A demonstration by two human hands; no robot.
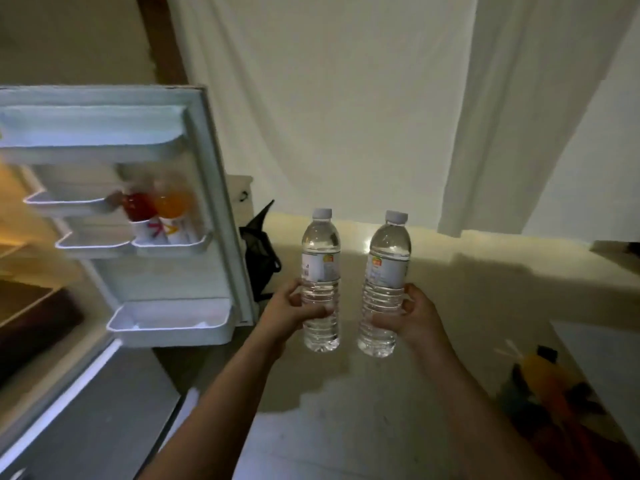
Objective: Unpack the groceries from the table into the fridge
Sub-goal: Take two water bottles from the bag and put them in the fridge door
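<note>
I hold two clear water bottles upright in front of me. My left hand (289,311) grips the lower half of the left water bottle (320,268). My right hand (415,315) grips the right water bottle (388,271) the same way. Both have white caps and small labels. To the left stands the open fridge door (207,188), its inner shelves facing me. A red bottle (138,204) and an orange bottle (173,200) sit in a middle door shelf (173,242). The bottom door shelf (169,323) looks empty.
The lit fridge interior (14,216) shows at the far left edge. A black bag (259,251) hangs behind the door. White curtains (346,98) cover the wall ahead. A colourful blurred object (550,400) lies on the floor at lower right, beside a white surface (606,358).
</note>
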